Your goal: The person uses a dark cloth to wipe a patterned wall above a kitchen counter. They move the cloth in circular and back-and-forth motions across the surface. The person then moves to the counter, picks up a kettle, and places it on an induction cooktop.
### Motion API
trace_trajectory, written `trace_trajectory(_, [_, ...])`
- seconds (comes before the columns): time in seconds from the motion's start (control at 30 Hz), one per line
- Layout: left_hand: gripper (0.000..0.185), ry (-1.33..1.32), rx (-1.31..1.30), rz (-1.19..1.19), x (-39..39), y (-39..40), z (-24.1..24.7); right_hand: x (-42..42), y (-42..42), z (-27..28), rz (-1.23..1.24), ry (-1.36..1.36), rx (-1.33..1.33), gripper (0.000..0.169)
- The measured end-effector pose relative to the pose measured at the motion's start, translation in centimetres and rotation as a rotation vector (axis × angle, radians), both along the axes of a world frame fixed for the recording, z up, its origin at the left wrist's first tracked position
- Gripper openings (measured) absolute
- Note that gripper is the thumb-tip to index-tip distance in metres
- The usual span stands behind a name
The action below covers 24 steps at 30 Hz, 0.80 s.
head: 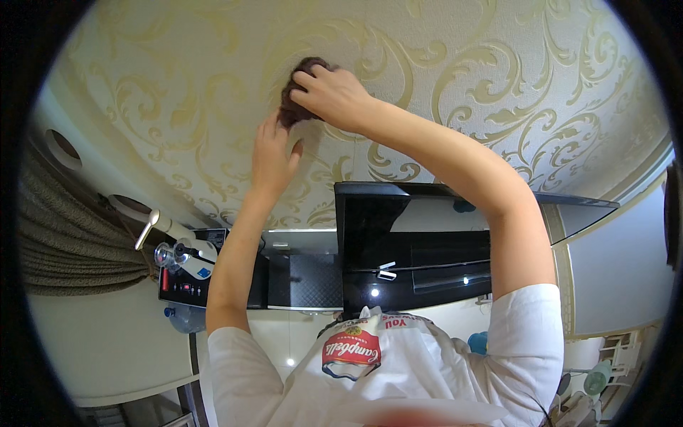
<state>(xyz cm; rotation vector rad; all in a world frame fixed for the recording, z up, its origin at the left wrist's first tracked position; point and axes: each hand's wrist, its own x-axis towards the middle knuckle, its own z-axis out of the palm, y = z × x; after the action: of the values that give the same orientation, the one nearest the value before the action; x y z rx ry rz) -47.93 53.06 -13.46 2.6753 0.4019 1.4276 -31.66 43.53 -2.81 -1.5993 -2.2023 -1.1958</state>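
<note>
Against a wall with cream and gold scroll-patterned wallpaper, my right hand grips a bunched dark brown cloth. Its fingers are curled over the cloth, which touches the wallpaper. Just below and to the left, my left hand has its thumb spread from its fingers. The left fingertips reach the cloth's lower edge; whether they press the cloth or only the wall is hard to tell. Both arms are raised above a flat black television, whose top edge runs below my right forearm.
Left of the television, a black-topped tea stand holds an electric kettle beneath a pale tap. A large water bottle stands below it. A gathered curtain hangs at far left. A pale cabinet is on the right.
</note>
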Motion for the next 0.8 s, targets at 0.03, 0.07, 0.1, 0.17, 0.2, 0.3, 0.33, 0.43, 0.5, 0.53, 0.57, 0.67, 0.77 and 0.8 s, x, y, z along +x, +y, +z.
trace_trajectory(0.03, [0.048, -0.001, 0.01, -0.015, -0.3, -0.1, 0.0, 0.2, -1.2, 0.1, -0.013, 0.017, -0.031, 0.023])
trace_trajectory(0.07, [0.047, -0.003, 0.02, -0.031, -0.6, -0.2, 0.2, 0.5, -2.5, 0.4, -0.028, 0.034, -0.061, 0.024])
trace_trajectory(0.1, [0.047, -0.001, 0.03, -0.048, -0.8, -0.4, 0.3, 0.8, -3.9, 0.6, -0.045, 0.053, -0.092, 0.024])
trace_trajectory(0.17, [0.047, -0.012, 0.003, -0.068, -1.0, -0.6, 0.9, 1.6, -6.6, 1.8, -0.14, 0.034, -0.152, 0.029])
trace_trajectory(0.2, [0.046, -0.017, -0.007, -0.078, -0.9, -0.8, 1.3, 1.8, -7.5, 2.6, -0.188, 0.025, -0.18, 0.031])
trace_trajectory(0.3, [0.046, -0.036, 0.011, -0.105, -0.3, -1.5, 2.6, 2.8, -7.9, 5.2, -0.16, 0.074, 0.028, 0.038])
trace_trajectory(0.33, [0.046, -0.032, 0.01, -0.115, 0.3, -1.8, 2.8, 2.9, -7.4, 6.3, -0.109, 0.08, 0.14, 0.041])
trace_trajectory(0.43, [0.046, -0.007, 0.012, -0.148, 2.1, -2.8, 3.8, 3.2, -5.2, 7.9, -0.017, 0.069, 0.362, 0.039])
trace_trajectory(0.5, [0.047, 0.024, 0.009, -0.16, 2.7, -3.5, 4.4, 3.2, -5.0, 7.2, -0.089, 0.013, 0.315, 0.036])
trace_trajectory(0.53, [0.047, 0.021, 0.016, -0.166, 2.9, -3.6, 4.5, 3.3, -5.0, 6.9, -0.122, -0.015, 0.29, 0.035])
trace_trajectory(0.57, [0.046, 0.018, 0.024, -0.172, 3.1, -3.7, 4.6, 3.5, -5.7, 6.6, -0.145, -0.008, 0.247, 0.033])
trace_trajectory(0.67, [0.046, 0.009, 0.009, -0.17, 2.4, -3.5, 3.9, 4.2, -8.8, 5.2, -0.194, 0.012, 0.12, 0.031])
trace_trajectory(0.77, [0.045, 0.024, 0.0, -0.159, 1.8, -2.7, 3.8, 5.4, -12.3, 4.3, -0.328, 0.045, -0.059, 0.035])
trace_trajectory(0.8, [0.045, 0.034, 0.0, -0.158, 1.8, -2.7, 4.0, 6.2, -13.3, 4.5, -0.366, 0.067, -0.115, 0.037])
